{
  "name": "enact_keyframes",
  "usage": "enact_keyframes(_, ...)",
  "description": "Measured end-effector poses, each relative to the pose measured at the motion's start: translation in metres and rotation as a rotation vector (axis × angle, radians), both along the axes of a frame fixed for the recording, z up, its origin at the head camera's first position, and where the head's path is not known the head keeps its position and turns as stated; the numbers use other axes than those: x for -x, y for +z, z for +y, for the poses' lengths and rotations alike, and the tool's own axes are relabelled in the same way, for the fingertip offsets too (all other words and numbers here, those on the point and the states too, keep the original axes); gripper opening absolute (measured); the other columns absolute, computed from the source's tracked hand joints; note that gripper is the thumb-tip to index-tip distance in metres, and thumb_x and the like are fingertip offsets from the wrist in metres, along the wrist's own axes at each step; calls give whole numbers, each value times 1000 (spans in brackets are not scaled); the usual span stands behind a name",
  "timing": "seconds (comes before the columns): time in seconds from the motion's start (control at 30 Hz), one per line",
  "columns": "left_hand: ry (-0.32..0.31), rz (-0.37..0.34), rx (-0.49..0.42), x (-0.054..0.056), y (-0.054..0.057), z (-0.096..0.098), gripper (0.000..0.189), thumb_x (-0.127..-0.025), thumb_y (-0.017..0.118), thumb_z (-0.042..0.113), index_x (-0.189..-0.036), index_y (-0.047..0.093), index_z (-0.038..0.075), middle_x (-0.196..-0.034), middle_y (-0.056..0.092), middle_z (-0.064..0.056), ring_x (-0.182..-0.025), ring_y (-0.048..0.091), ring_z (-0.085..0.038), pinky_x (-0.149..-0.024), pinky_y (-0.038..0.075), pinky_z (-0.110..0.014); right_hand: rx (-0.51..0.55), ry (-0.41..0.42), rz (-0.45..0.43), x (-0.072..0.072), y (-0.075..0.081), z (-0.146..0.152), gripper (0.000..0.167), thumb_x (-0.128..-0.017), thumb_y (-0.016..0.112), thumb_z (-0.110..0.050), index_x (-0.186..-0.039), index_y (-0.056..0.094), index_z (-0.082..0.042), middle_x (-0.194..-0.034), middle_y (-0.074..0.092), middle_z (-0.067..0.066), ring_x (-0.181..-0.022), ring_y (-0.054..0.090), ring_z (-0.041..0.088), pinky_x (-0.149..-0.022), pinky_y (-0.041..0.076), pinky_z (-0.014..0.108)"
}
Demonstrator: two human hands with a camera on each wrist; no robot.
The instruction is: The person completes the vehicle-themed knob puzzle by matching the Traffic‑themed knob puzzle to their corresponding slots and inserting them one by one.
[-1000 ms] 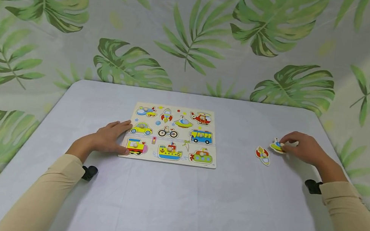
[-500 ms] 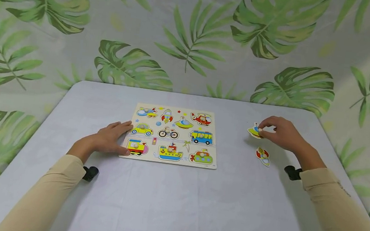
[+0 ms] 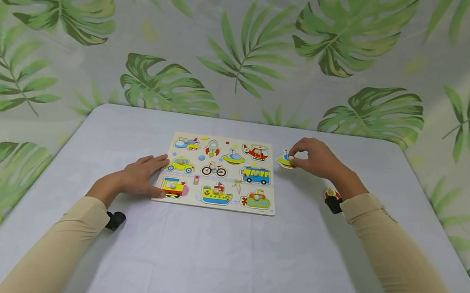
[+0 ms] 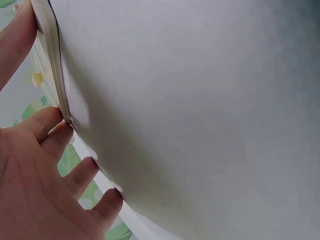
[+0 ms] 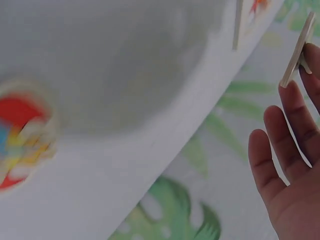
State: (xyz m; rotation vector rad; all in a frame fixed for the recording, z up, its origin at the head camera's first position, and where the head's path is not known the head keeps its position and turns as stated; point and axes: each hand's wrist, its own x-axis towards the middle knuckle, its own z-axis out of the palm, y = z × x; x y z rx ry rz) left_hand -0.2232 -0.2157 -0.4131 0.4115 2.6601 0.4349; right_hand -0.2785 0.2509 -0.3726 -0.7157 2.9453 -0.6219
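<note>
A flying-saucer puzzle piece (image 3: 284, 160), yellow and blue, hangs above the table just right of the puzzle board (image 3: 231, 175). My right hand (image 3: 316, 159) pinches it by its knob; in the right wrist view the piece (image 5: 296, 52) shows edge-on. My left hand (image 3: 136, 174) lies at the board's left edge, fingers spread and touching it; the left wrist view shows its fingertips against the board's side (image 4: 54, 60). On the board, the saucer and rocket spots (image 3: 212, 149) show pictures without knobs. A rocket piece (image 3: 330, 194) lies on the table, partly hidden by the right wrist's camera.
Knobbed pieces sit in the board, among them a helicopter (image 3: 256, 152), a bus (image 3: 255, 174) and a ship (image 3: 216, 193). A white cloth covers the table (image 3: 204, 259). Behind its far edge hangs a leaf-patterned curtain (image 3: 246, 46).
My right hand has carried the saucer piece leftward from beside the rocket piece to near the board's right edge. The left hand has stayed at the board.
</note>
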Motion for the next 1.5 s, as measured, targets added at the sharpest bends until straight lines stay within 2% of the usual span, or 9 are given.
enact_keyframes(0.3, -3, -12, -12, -1, -2, -1, 97, -83, 75, 44, -158, 24, 11, -168, 14, -10, -152, 9, -47, -115, 18, -74, 12, 50, -39, 16, -3, -60, 19, -91, 69, -20, -102, 76, -7, -115, 70, 14, -112, 61, 35, -95, 49, 49)
enact_keyframes(0.63, 1, -13, -5, -1, 0, 0, 97, -83, 75, 45, -158, 24, 11, -168, 14, -11, -152, 9, -47, -114, 18, -75, 22, 89, -50, 32, -8, -97, 22, -93, 67, -20, -109, 76, -8, -114, 70, 12, -106, 62, 28, -93, 50, 44)
enact_keyframes(0.87, -8, -14, -13, -2, 0, 0, 98, -82, 75, 46, -158, 25, 11, -168, 15, -11, -151, 9, -48, -114, 19, -75, 17, -19, -148, 34, -10, -119, 24, -94, 66, -23, -113, 75, -11, -116, 66, 9, -109, 58, 26, -95, 50, 42)
enact_keyframes(1.13, -13, -10, -15, -2, 2, 0, 98, -82, 75, 46, -158, 25, 10, -168, 15, -12, -151, 10, -48, -114, 19, -74, 53, -80, -215, 31, -16, -133, 24, -95, 66, -24, -115, 74, -14, -120, 62, 8, -106, 55, 24, -93, 49, 40)
enact_keyframes(1.5, -16, 12, -36, -4, -1, -2, 95, -84, 75, 43, -158, 25, 10, -168, 15, -10, -152, 10, -46, -116, 19, -73, 27, -107, -210, 28, -26, -139, 23, -96, 65, -24, -115, 75, -14, -121, 68, 8, -106, 60, 26, -94, 51, 41)
